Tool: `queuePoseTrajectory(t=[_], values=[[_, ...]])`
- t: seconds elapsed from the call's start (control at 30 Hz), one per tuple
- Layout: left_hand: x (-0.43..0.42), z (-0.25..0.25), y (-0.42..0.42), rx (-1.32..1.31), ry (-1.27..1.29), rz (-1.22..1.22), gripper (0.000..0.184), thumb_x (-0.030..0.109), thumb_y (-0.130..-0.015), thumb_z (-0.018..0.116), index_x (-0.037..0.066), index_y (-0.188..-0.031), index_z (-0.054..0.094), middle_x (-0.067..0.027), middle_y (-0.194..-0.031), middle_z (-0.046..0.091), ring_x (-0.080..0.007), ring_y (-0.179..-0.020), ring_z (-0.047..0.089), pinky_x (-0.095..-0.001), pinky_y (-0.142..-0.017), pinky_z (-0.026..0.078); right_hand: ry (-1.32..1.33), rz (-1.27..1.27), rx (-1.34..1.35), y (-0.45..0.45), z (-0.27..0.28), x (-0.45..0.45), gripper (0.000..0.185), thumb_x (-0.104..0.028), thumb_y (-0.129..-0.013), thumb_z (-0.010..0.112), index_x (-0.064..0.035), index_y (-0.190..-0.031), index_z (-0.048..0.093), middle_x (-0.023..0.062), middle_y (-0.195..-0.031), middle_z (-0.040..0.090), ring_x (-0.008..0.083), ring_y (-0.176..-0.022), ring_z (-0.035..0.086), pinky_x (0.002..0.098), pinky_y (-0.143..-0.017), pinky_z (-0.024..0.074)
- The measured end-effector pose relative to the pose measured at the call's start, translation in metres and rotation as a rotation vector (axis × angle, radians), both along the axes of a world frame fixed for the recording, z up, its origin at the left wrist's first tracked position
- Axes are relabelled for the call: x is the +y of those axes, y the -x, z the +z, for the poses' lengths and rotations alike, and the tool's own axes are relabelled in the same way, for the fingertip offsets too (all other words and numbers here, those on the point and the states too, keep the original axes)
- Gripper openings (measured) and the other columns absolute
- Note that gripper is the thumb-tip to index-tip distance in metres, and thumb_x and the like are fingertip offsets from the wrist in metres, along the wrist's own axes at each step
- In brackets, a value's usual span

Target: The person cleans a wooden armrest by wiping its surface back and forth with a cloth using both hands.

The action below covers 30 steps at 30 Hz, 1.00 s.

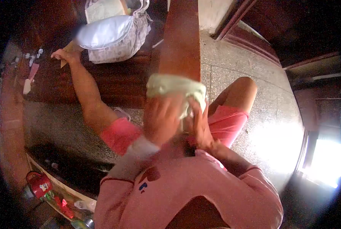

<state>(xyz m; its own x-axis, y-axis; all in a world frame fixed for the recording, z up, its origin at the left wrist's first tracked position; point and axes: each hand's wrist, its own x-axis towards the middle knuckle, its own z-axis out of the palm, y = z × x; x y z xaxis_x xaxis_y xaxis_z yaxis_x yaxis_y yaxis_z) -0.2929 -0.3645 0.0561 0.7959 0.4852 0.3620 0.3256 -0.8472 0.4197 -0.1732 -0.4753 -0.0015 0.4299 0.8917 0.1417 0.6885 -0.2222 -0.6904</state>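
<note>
A pale green cloth (176, 84), folded or bunched, is held in front of my body above a long wooden board. My left hand (161, 118), blurred by movement, has its fingers over the cloth's near left side and appears to grip it. At the near right edge, my right hand (201, 124) has its fingers closed on the cloth. Both hands are close together, with a narrow gap between them. The underside of the cloth and both thumbs are hard to make out.
Under the cloth, the reddish-brown board (180, 42) runs away from me between my legs. A whitish bag (117, 42) sits on dark wood at the upper left, near small scraps (33, 72). A red container (39, 185) stands at lower left. Speckled floor (235, 61) lies right.
</note>
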Motion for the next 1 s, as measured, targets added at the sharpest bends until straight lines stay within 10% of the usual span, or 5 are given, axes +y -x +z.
queuePoseTrajectory(t=[0.13,0.23,0.4,0.8,1.0], values=[[-0.035,-0.074,0.040,-0.162,-0.008,0.047,0.050,0.007,-0.069,0.057,0.006,-0.118,0.049,-0.0106,-0.116,0.047,-0.0291,-0.103,0.043,-0.0401,-0.091,0.033,-0.162,0.184,-0.025,0.023,-0.006,-0.026,0.060,-0.001,-0.075,0.054,-0.0117,-0.129,0.031,0.0285,-0.129,0.023,0.0413,-0.114,0.036,0.0534,-0.099,0.0264],[-0.039,-0.082,0.050,-0.222,0.179,0.086,0.047,0.006,-0.070,0.056,0.005,-0.117,0.049,-0.0119,-0.119,0.045,-0.0288,-0.104,0.044,-0.0404,-0.093,0.033,-0.062,-0.045,0.462,0.030,0.026,-0.014,0.064,-0.027,-0.082,0.058,-0.0047,-0.133,0.025,0.0218,-0.125,0.039,0.0309,-0.111,0.042,0.0390,-0.093,0.0355],[-0.020,-0.022,0.018,-0.345,0.246,0.187,0.048,0.006,-0.073,0.052,-0.001,-0.119,0.042,-0.0224,-0.125,0.036,-0.0335,-0.117,0.036,-0.0417,-0.100,0.026,0.032,0.229,-0.480,0.010,0.065,0.013,0.055,-0.016,-0.075,0.056,-0.0099,-0.127,0.039,0.0247,-0.124,0.036,0.0431,-0.112,0.038,0.0513,-0.094,0.0315],[0.104,-0.010,-0.067,-0.130,0.174,-0.049,0.064,-0.002,-0.078,0.050,0.000,-0.134,0.019,-0.0263,-0.136,0.022,-0.0397,-0.127,0.022,-0.0407,-0.105,0.020,-0.061,0.274,-0.673,-0.090,0.083,0.130,0.046,-0.022,-0.075,0.053,-0.0087,-0.118,0.047,0.0264,-0.119,0.042,0.0428,-0.103,0.045,0.0527,-0.089,0.0346],[0.180,-0.026,-0.132,-0.104,0.468,-0.104,0.066,-0.004,-0.078,0.046,0.003,-0.133,0.010,-0.0256,-0.130,0.031,-0.0355,-0.124,0.031,-0.0378,-0.102,0.025,-0.067,0.192,-0.514,-0.143,0.054,0.196,0.052,-0.021,-0.080,0.045,-0.0067,-0.129,0.036,0.0267,-0.133,0.026,0.0442,-0.122,0.026,0.0469,-0.105,0.0143]])
